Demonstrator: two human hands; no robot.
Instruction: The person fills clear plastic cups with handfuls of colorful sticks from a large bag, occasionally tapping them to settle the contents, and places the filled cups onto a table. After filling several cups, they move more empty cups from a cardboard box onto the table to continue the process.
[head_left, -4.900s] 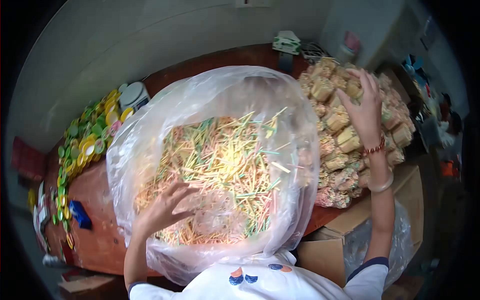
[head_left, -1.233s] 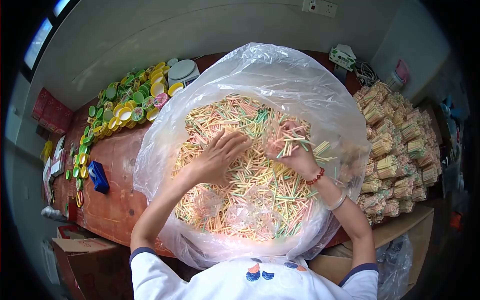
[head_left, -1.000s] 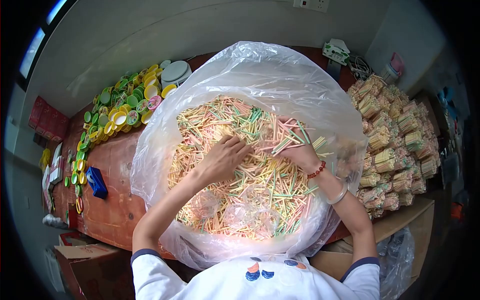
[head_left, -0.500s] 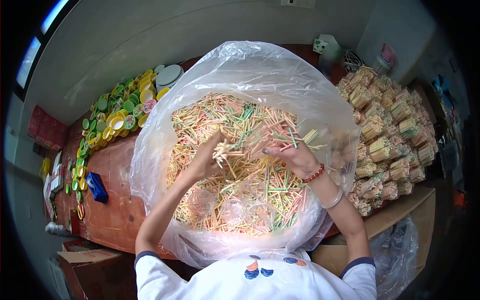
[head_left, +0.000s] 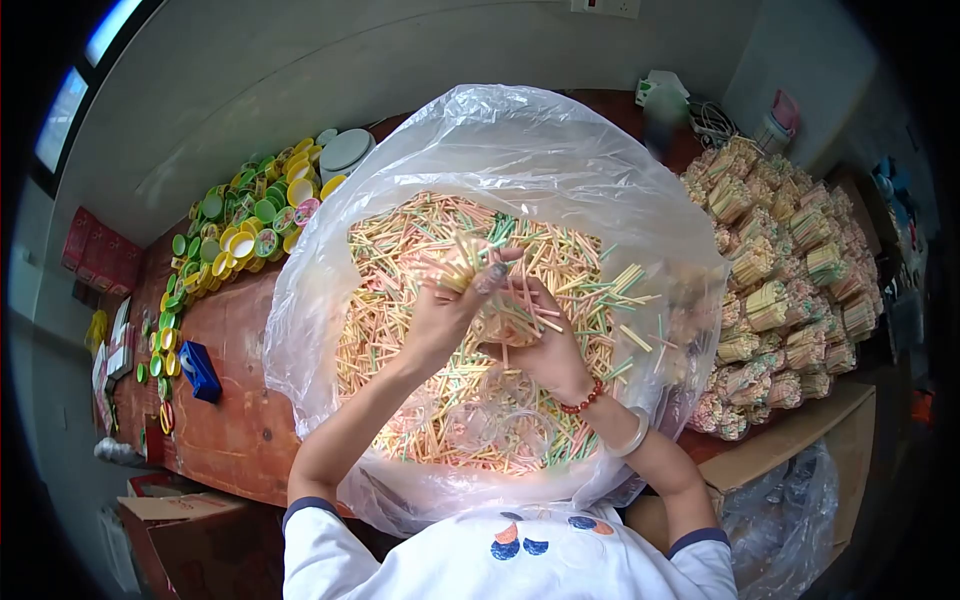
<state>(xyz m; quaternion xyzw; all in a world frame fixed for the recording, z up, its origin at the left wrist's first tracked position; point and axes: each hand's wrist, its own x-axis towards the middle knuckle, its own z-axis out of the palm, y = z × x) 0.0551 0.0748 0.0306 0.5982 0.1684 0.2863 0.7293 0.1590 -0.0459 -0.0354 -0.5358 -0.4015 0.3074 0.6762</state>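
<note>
Since a moment ago my hands have met over the bag (head_left: 640,215) at the table's (head_left: 235,400) near edge. Left hand (head_left: 445,310) and right hand (head_left: 535,345) both clench one clump of sticks (head_left: 495,290). Uneven ends could slip loose, I judge.

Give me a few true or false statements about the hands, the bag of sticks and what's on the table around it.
1. Both hands, left hand and right hand, hold sticks over the bag. True.
2. The bag is black and opaque. False: it is clear plastic.
3. Tied bundles are piled right of the bag. True.
4. The caps left of the bag are red and white. False: they are green and yellow.
5. The right wrist is bare. False: it wears a bead bracelet and a bangle.
</note>
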